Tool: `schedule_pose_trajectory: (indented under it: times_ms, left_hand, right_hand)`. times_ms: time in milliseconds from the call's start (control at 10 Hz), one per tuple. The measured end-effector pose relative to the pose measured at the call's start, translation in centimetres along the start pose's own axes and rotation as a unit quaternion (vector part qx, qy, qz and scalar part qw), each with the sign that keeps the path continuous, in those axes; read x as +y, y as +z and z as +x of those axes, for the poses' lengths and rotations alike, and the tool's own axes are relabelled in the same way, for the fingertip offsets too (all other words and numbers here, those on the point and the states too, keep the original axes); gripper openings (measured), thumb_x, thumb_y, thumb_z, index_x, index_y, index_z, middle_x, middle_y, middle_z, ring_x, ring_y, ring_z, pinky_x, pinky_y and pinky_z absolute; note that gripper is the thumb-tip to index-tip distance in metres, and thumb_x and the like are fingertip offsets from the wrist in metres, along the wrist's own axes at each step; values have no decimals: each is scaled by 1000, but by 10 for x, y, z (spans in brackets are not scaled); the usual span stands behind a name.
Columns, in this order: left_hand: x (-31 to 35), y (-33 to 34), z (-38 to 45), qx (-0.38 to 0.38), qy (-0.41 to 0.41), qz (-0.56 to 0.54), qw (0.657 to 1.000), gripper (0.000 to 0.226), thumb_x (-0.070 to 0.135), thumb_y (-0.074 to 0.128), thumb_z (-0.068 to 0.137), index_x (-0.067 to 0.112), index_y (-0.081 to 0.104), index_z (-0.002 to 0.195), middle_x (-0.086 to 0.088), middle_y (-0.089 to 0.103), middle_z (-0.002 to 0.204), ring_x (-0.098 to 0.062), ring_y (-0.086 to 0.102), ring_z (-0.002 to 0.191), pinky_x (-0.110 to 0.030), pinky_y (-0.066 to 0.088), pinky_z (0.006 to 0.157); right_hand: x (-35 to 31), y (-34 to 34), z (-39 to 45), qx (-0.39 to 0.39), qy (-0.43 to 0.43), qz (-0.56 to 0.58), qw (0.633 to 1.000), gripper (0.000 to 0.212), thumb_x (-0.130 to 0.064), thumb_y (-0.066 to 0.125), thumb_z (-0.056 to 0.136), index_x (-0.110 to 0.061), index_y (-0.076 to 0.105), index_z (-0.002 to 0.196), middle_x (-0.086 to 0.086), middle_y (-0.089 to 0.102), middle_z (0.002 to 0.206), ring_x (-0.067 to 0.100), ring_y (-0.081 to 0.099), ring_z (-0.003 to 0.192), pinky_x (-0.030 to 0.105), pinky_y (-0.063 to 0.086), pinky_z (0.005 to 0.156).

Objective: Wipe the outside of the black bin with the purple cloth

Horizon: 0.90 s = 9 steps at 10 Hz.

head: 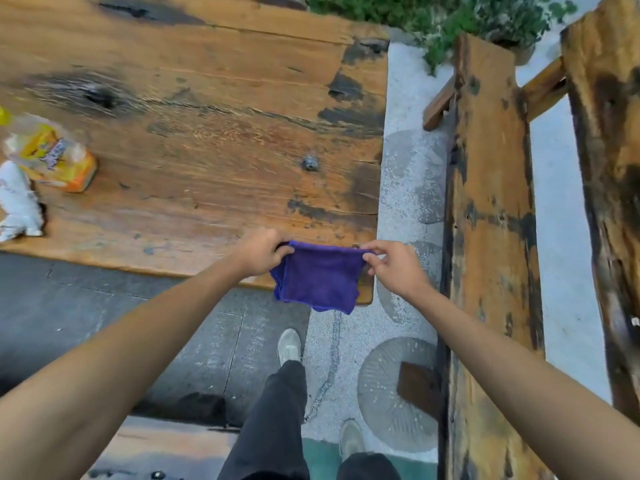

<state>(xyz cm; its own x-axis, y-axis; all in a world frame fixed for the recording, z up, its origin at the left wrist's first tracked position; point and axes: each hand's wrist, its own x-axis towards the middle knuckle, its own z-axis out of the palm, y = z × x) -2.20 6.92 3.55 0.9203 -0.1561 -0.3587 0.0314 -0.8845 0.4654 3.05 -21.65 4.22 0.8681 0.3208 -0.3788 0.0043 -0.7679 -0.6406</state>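
The purple cloth (320, 277) hangs folded in the air over the near right corner of the wooden table (214, 140). My left hand (259, 252) pinches its top left corner. My right hand (396, 266) pinches its top right corner between thumb and fingers. The cloth is stretched flat between both hands, its lower edge dangling past the table's edge. No black bin is in view.
A plastic bottle with a yellow label (52, 155) lies at the table's left, beside a white crumpled object (17, 202). A wooden bench (491, 237) runs along the right, with another plank (609, 133) beyond it. Green plants (450, 15) grow at the top. My feet stand on paved ground.
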Motion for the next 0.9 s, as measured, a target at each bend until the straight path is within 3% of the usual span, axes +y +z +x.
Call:
schedule_pose_trajectory:
  times_ms: [100, 200, 300, 400, 500, 700, 800, 900]
  left_hand:
    - [-19, -4, 34, -18, -2, -12, 1000, 24, 21, 60, 99, 6, 61, 80, -18, 70, 84, -38, 65, 84, -44, 45, 69]
    - [-38, -1, 60, -33, -25, -43, 998, 31, 21, 65, 97, 11, 58, 68, -10, 58, 70, -36, 60, 77, -38, 35, 63]
    - [-54, 7, 78, -40, -73, -67, 994, 38, 26, 68, 95, 8, 56, 64, -14, 61, 68, -35, 58, 73, -39, 37, 61]
    - [-64, 18, 91, -12, -109, -93, 990, 26, 29, 77, 88, 11, 70, 71, -8, 74, 78, -27, 66, 81, -37, 48, 76]
    - [-69, 26, 97, 41, -125, -98, 986, 26, 38, 85, 79, 19, 69, 82, -1, 72, 90, -26, 60, 98, -39, 43, 95]
    - [-73, 28, 91, 58, -101, -13, 993, 50, 46, 77, 83, 17, 62, 120, -11, 55, 122, -34, 44, 120, -45, 47, 94]
    - [-67, 14, 81, 48, -69, 43, 996, 54, 48, 64, 91, 23, 53, 138, -8, 49, 139, -33, 41, 127, -47, 48, 94]
    - [-55, -4, 68, 59, -29, 78, 995, 65, 51, 56, 95, 30, 38, 154, 0, 29, 164, -33, 28, 146, -53, 46, 102]
  right_hand:
    - [1, 9, 39, 14, 31, 11, 999, 18, -11, 68, 92, -29, 72, 96, -20, 67, 75, -4, 66, 50, 5, 44, 52]
    - [8, 20, 73, 16, 69, 13, 997, 14, -12, 68, 94, -23, 70, 103, -11, 69, 79, 5, 68, 52, 14, 52, 54]
    - [15, 31, 97, 15, 83, 2, 996, 14, -19, 70, 92, -25, 68, 104, -4, 74, 87, 16, 74, 65, 35, 61, 77]
    - [20, 38, 112, 18, 106, -25, 994, 18, -26, 72, 91, -25, 67, 108, -7, 76, 84, 21, 75, 81, 41, 58, 86]
    - [24, 46, 120, 37, 136, -70, 988, 22, -35, 70, 91, -27, 64, 111, -11, 75, 83, 20, 71, 95, 35, 54, 86]
    - [15, 53, 115, 62, 212, -109, 969, 34, -50, 60, 95, -24, 59, 117, 5, 73, 108, 30, 65, 109, 37, 48, 82]
    - [2, 37, 100, 70, 189, -118, 972, 35, -49, 55, 97, -20, 59, 118, 7, 72, 113, 32, 65, 110, 39, 50, 85]
    - [-10, 12, 78, 117, 131, -145, 974, 41, -49, 51, 98, -20, 60, 125, 8, 64, 127, 33, 60, 116, 41, 49, 87]
